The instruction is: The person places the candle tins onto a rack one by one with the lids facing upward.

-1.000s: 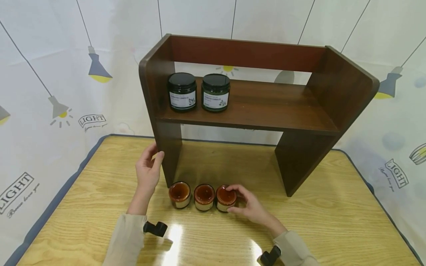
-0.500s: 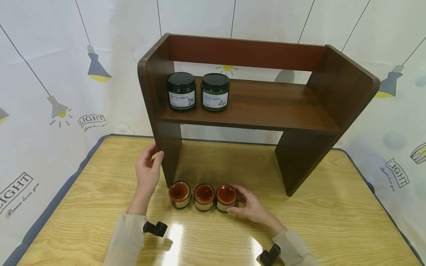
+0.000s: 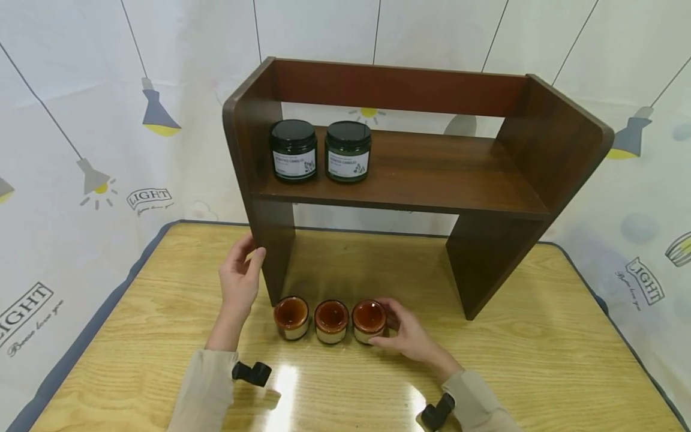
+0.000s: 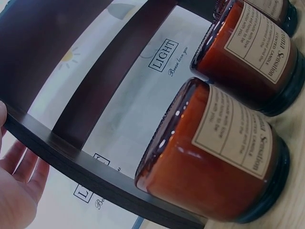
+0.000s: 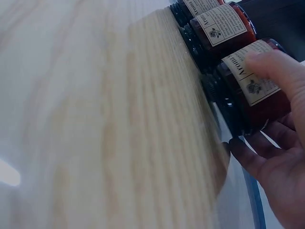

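Observation:
Three amber glass candle jars with cream labels stand upright in a row on the table. My right hand holds the rightmost candle jar, its thumb on the label and its fingers around the far side, as the right wrist view shows. A small gap separates it from the middle candle jar. The left candle jar stands by the front foot of the dark wooden shelf. My left hand rests at the shelf's left side panel, fingers loosely extended along its outside and thumb near its front edge.
Two dark green jars with black lids, a left one and a right one, stand at the left of the shelf board. The light wood table reaches back to a printed wall covering.
My right index finger has come off the top of the rightmost candle jar and gone behind it. That jar has shifted slightly right, away from the middle one. My left hand stays put.

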`<state>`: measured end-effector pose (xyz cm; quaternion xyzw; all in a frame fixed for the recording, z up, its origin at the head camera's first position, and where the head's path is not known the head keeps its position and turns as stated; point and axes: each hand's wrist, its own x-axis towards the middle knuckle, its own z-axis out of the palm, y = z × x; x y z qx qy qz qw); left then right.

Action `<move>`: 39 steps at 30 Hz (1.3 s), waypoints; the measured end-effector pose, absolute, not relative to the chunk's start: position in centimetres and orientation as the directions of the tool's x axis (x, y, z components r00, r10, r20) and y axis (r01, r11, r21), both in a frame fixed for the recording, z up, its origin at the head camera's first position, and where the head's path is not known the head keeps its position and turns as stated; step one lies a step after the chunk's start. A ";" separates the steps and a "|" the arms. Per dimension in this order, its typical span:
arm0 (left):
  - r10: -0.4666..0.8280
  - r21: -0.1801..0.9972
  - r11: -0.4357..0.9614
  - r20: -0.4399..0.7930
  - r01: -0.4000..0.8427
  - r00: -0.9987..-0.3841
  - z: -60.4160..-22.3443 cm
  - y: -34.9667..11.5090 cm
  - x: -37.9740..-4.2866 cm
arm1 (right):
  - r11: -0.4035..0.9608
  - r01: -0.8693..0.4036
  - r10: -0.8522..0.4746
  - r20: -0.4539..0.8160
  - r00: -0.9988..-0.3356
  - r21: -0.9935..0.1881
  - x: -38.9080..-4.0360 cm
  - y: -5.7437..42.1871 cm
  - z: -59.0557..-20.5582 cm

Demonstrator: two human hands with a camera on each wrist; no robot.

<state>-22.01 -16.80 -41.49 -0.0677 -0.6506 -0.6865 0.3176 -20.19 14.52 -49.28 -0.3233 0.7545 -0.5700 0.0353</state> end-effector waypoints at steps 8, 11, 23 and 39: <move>-0.344 0.852 0.057 0.507 0.521 -0.791 -41.5 -16.8 -22.0 | 0.091 -0.459 -0.443 0.377 -0.813 -0.884 -20.1 14.9 -48.3; -0.340 0.850 0.056 0.509 0.523 -0.791 -41.5 -16.8 -22.0 | 0.073 -0.438 -0.423 0.370 -0.828 -0.896 -20.0 15.2 -47.4; -0.339 0.833 0.044 0.532 0.552 -0.776 -41.6 -16.8 -22.1 | 0.094 -0.470 -0.408 0.397 -0.822 -0.877 -19.0 15.8 -44.6; -0.343 0.840 0.047 0.522 0.541 -0.781 -41.5 -16.8 -22.0 | 0.068 -0.514 -0.345 0.464 -0.816 -0.855 -18.4 15.9 -42.2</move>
